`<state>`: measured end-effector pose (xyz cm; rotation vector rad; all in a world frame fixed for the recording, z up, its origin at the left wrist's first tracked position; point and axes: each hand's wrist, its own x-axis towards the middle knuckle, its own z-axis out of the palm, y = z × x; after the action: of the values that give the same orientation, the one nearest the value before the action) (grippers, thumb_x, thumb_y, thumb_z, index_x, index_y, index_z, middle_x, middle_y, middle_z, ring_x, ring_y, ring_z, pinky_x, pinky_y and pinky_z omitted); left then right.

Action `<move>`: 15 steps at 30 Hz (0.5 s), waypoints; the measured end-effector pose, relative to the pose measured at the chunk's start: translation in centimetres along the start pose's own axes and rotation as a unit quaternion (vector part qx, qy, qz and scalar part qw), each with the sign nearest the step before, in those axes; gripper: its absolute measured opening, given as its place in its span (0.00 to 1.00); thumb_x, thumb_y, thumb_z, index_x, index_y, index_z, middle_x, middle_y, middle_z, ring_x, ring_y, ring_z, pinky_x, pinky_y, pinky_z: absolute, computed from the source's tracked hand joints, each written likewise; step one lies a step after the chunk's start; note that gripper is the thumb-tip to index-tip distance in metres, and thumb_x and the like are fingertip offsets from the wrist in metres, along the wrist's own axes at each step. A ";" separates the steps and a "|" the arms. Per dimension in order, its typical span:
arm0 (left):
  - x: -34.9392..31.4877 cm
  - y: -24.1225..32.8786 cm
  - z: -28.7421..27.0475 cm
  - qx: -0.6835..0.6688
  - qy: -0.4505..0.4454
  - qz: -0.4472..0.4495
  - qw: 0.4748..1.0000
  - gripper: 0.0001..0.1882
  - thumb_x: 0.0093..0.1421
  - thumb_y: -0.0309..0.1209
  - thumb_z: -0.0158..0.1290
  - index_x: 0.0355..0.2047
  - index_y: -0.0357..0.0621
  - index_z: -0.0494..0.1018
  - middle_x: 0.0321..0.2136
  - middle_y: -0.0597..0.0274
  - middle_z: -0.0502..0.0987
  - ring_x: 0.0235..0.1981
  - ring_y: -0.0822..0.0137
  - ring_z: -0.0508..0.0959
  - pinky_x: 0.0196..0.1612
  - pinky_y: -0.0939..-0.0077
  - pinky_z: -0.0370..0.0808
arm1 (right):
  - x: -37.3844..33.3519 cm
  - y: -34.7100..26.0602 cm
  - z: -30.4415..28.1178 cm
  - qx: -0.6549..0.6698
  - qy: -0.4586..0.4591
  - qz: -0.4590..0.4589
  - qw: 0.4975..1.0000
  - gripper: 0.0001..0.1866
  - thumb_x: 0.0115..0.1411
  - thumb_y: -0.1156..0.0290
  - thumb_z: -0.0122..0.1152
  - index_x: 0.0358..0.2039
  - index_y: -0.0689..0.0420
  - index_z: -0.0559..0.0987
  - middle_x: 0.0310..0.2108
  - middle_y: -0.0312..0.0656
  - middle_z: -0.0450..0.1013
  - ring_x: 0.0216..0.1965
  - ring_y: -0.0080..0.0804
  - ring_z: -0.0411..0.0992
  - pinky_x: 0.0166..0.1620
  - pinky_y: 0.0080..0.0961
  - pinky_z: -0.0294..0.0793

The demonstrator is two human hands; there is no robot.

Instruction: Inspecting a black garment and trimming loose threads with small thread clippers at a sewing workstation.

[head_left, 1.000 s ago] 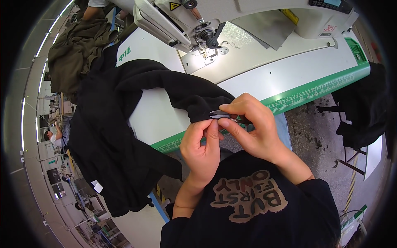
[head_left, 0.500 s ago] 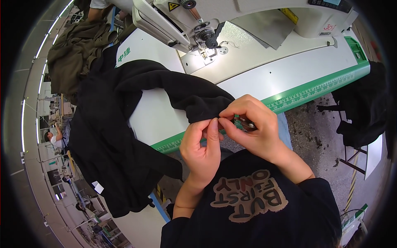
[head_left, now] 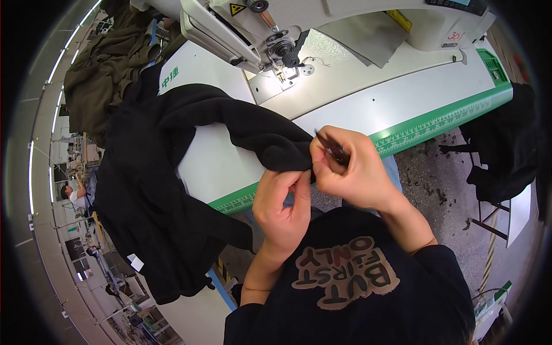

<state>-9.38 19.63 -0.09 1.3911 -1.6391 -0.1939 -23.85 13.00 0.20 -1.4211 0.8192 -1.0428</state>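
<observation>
A black garment (head_left: 144, 190), apparently knitted or fleece, lies across the sewing table's left side and hangs over its front edge. One long sleeve-like part (head_left: 247, 118) reaches toward my hands. My left hand (head_left: 282, 210) is closed, pinching the end of that part between thumb and fingers. Close against it, my right hand (head_left: 356, 167) is curled round a small dark tool (head_left: 333, 148) that looks like thread snips, its narrow tip pointing up and left. The right thumb and fingertips meet at the cloth's edge; whether they pinch cloth or thread is hidden.
Behind the cloth stands a white sewing machine (head_left: 241, 34) with its needle area lit. A green ruler strip (head_left: 437, 123) edges the table. Brown garments (head_left: 103, 75) are heaped at far left, and black cloth (head_left: 506, 149) lies on a stand at right. Another person (head_left: 75, 192) sits further off.
My right hand has turned and shifted slightly up; the dark tool, earlier tucked in the palm, now points up past the fingers. My left hand keeps its pinch, almost in place.
</observation>
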 end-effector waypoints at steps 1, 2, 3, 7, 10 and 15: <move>-0.3 0.3 -0.1 -0.041 -0.010 -0.059 0.997 0.04 0.58 0.18 0.56 0.35 0.35 0.76 0.28 0.58 0.76 0.29 0.66 0.79 0.31 0.76 0.75 | 0.1 -0.1 -0.3 0.092 -0.027 0.085 0.992 0.06 0.49 0.81 0.59 0.24 0.58 0.71 0.20 0.29 0.65 0.21 0.11 0.60 0.23 0.13 0.56; -0.5 0.5 -0.2 -0.081 -0.019 -0.119 0.989 0.04 0.59 0.17 0.56 0.35 0.34 0.75 0.28 0.59 0.76 0.30 0.67 0.79 0.32 0.77 0.76 | 0.1 0.0 -0.4 0.183 -0.054 0.168 0.967 0.05 0.49 0.80 0.58 0.24 0.58 0.70 0.20 0.28 0.63 0.21 0.10 0.58 0.23 0.13 0.55; -0.5 0.6 -0.1 -0.080 -0.019 -0.119 0.989 0.04 0.59 0.17 0.56 0.35 0.34 0.75 0.28 0.59 0.76 0.30 0.67 0.79 0.32 0.77 0.76 | 0.0 0.0 -0.4 0.183 -0.054 0.169 0.967 0.05 0.49 0.80 0.58 0.24 0.58 0.70 0.20 0.28 0.63 0.21 0.10 0.58 0.23 0.13 0.55; -0.2 1.2 0.4 -0.261 0.001 -0.219 0.940 0.04 0.61 0.17 0.54 0.37 0.33 0.74 0.29 0.63 0.76 0.31 0.70 0.79 0.32 0.80 0.77 | -0.5 0.2 -0.2 0.185 -0.050 0.159 0.968 0.04 0.51 0.79 0.56 0.25 0.57 0.70 0.19 0.25 0.61 0.21 0.08 0.56 0.23 0.12 0.52; 0.2 1.9 0.7 -0.354 0.040 -0.289 0.889 0.03 0.63 0.19 0.53 0.38 0.34 0.73 0.30 0.63 0.76 0.31 0.72 0.78 0.31 0.82 0.78 | -0.7 0.0 0.1 0.012 -0.037 0.046 0.998 0.03 0.53 0.75 0.55 0.26 0.56 0.69 0.19 0.26 0.60 0.20 0.09 0.55 0.23 0.13 0.52; 0.3 1.0 -0.1 -0.452 0.021 -0.332 0.828 0.04 0.65 0.23 0.53 0.37 0.34 0.74 0.31 0.62 0.77 0.32 0.72 0.79 0.31 0.80 0.79 | -0.6 2.0 -0.4 0.243 -0.036 0.133 0.960 0.06 0.57 0.71 0.55 0.27 0.56 0.68 0.19 0.29 0.60 0.18 0.11 0.54 0.21 0.14 0.52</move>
<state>-9.94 19.72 0.79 1.0992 -0.7309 -1.1721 -24.24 13.20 -1.91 -0.8988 0.6234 -0.9001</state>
